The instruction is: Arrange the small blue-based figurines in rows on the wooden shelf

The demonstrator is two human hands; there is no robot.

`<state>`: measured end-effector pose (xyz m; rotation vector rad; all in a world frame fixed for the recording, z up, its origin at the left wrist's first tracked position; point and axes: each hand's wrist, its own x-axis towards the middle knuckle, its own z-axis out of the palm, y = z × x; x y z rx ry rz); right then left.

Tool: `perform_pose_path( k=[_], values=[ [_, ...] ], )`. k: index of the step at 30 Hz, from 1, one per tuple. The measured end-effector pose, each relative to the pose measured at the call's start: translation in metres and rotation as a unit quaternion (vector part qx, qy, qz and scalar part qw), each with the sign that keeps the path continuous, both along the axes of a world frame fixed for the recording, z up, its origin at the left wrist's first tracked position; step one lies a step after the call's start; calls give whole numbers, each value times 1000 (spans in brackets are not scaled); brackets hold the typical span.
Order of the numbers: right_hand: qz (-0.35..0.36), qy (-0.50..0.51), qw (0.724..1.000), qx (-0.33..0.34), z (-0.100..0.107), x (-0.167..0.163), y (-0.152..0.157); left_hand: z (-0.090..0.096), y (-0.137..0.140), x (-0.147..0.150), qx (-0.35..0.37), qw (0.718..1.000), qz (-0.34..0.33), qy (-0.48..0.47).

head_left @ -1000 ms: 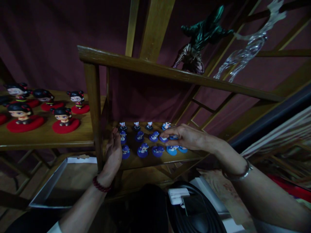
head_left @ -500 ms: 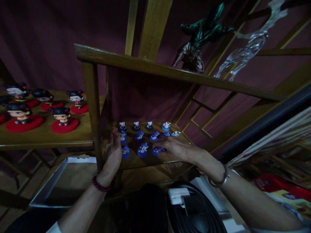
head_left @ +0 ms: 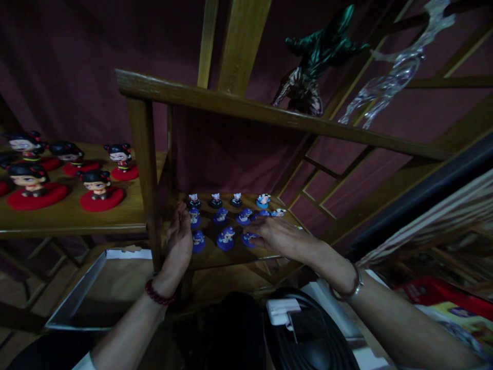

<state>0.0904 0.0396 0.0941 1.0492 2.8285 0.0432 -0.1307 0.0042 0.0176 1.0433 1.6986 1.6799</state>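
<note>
So, my right hand is lying palm-down on the low shelf, fingers stretched left, the tips resting on the front-right blue figurine. Whether they're actually pinching it, I can't tell, it's too dark. My left hand stands on edge at the shelf's left end, palm facing right, fingers together and flat, holding nothing, just beside the leftmost front figurine and touching the wooden post.

The little blue figurines sit in rows running left to right between my two hands, so the right one is the closer hand for that front-right piece. Shelf's front edge is right under my knuckles, not much slack there. A crossbar hangs overhead, so vertical room is tight. Off to the left, well apart, red-base dolls stand on a higher shelf.
</note>
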Motion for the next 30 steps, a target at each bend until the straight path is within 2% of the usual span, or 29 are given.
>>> perform_pose_path(
  k=[11,16,19,22,28,30],
  values=[
    [-16,-11,1000,-19,7,-1,-6,-7,1,-2,24,999,4,25],
    [-21,37,999,4,27,7,1,-4,1,-2,8,1000,3,21],
    [-36,103,994,1,43,6,20,-5,0,-1,-5,1000,-3,12],
    [-69,131,989,-4,47,-2,51,-4,-1,0,-4,1000,-5,-2],
    [-128,84,988,-34,22,-25,111,5,-4,3,-16,999,-16,-27],
    [-110,80,990,-46,13,-28,123,5,-4,3,-14,999,-13,-33]
  ],
)
